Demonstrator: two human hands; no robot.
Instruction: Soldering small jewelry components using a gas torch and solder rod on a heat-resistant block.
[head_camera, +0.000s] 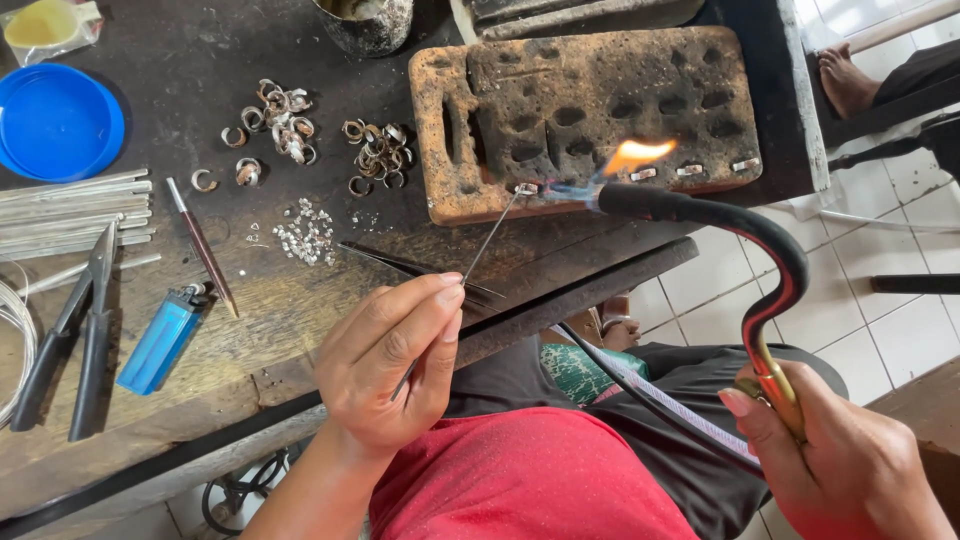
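My left hand (392, 362) pinches a thin metal rod (487, 243) whose tip touches a small silver ring piece (526, 188) on the pitted soldering block (560, 100). My right hand (835, 462) grips the brass handle of a curved black torch (745, 235). Its nozzle sits just right of the piece, with a blue and orange flame (625, 158) burning over it. Three more small silver pieces (690, 171) lie in a row along the block's near edge.
Two heaps of ring blanks (280, 120) (378, 152), tiny silver bits (305, 232), tweezers (410, 266), a blue lighter (160, 340), pliers (75, 335), metal strips (70, 212), a blue lid (55, 122) and a metal cup (368, 22) lie on the dark bench. Another person's foot (845, 80) rests at top right.
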